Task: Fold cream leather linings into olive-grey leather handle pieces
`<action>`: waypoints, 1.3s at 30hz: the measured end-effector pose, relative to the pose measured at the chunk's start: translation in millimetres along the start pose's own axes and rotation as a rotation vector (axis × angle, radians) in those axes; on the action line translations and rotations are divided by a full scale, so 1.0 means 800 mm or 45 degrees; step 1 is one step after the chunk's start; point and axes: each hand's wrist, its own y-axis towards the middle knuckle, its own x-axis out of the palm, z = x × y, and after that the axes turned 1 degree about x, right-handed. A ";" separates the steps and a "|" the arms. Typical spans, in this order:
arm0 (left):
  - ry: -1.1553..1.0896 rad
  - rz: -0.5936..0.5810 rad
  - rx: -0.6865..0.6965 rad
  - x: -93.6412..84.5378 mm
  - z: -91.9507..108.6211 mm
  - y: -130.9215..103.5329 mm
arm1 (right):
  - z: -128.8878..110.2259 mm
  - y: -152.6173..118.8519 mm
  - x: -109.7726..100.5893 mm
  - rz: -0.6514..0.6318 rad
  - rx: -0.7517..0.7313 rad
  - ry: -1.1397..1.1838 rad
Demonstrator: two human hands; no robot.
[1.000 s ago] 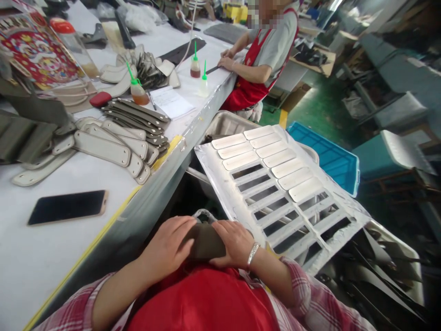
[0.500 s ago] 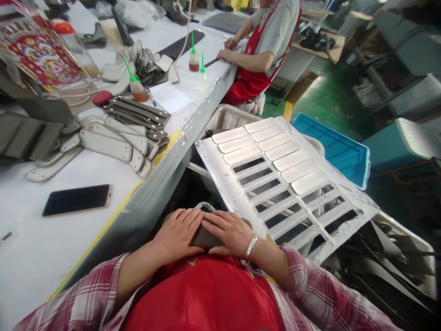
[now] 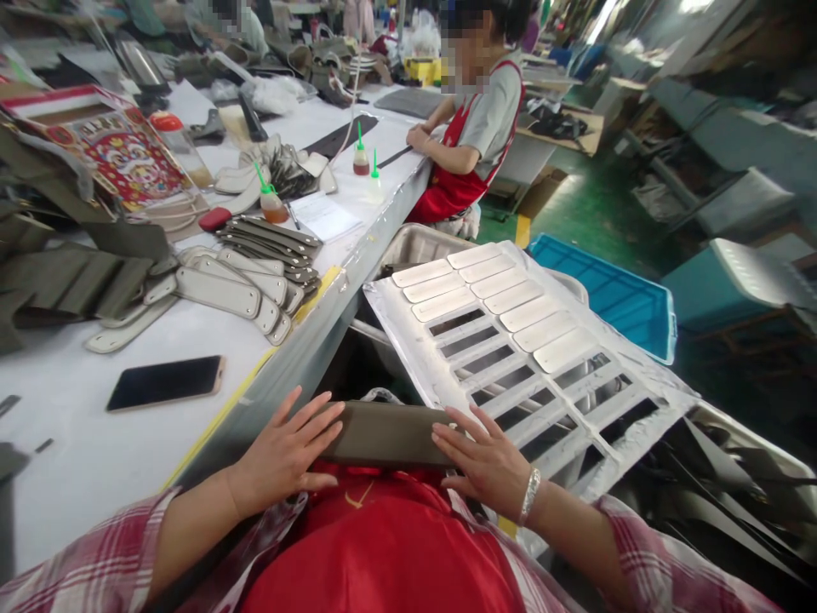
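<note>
A dark olive-grey flat piece [image 3: 388, 432], strip-shaped with a smooth face, lies crosswise in front of my red apron. On its left end rests my left hand [image 3: 290, 447], fingers spread and stretched out. My right hand [image 3: 482, 447], with a silver bracelet at the wrist, lies likewise spread over the right end. Neither hand is wrapped around the piece. To the right, a white slotted board [image 3: 440, 375] holds several pale oblong strips [image 3: 565, 347] in its upper part.
On the white table [image 3: 210, 451] at left are a phone [image 3: 167, 383], pale riveted straps [image 3: 220, 289], dark strips [image 3: 274, 238] and green-tipped bottles [image 3: 273, 204]. A co-worker [image 3: 472, 136] sits beyond. A blue crate [image 3: 613, 294] and a bin of dark pieces [image 3: 734, 477] stand at right.
My hands have moved apart, from meeting at the middle of the olive-grey piece to its two ends, uncovering its face. The view has tilted up a little.
</note>
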 end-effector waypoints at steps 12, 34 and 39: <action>-0.100 0.148 -0.005 0.026 0.046 0.028 | -0.048 0.041 0.028 0.164 -0.105 0.060; 0.121 0.013 -0.091 0.006 0.043 -0.003 | -0.064 0.024 0.038 0.189 0.021 -0.001; 0.186 0.050 -0.130 0.021 0.061 0.014 | -0.077 0.066 0.048 0.165 0.009 -0.010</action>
